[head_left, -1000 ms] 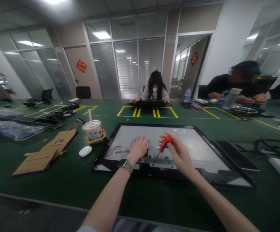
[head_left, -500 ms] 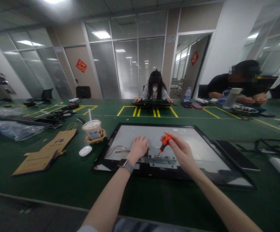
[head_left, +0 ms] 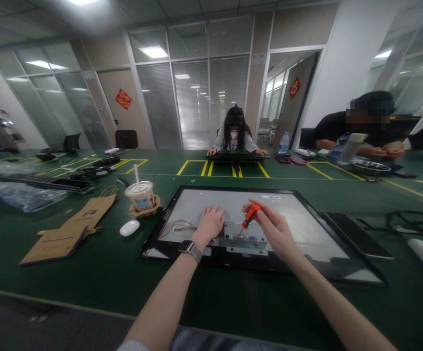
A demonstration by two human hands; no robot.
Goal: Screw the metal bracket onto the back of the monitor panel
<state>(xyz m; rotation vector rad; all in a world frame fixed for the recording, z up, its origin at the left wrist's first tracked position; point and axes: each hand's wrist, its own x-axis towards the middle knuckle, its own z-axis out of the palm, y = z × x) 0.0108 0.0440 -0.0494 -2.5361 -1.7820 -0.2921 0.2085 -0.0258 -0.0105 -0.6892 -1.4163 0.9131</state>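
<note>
A flat display panel with a black frame and pale grey back lies on the table in front of me. At its near edge sits a metal bracket with connectors. My right hand pinches the handle of an orange and black screwdriver, its shaft slanting down to the bracket; the exact tip contact is too small to tell. My left hand lies on the panel at the bracket's left end, fingers stretched out and holding nothing visible. Thin wires run left of that hand.
Left of the panel are a white mouse, a drink cup in a carrier and a brown paper bag. A dark flat slab lies right. Across the green table, one person holds another panel; another sits right.
The screwdriver's handle has turned slightly in my right hand. My left hand stays in place. The person opposite has shifted their panel a little to the right.
</note>
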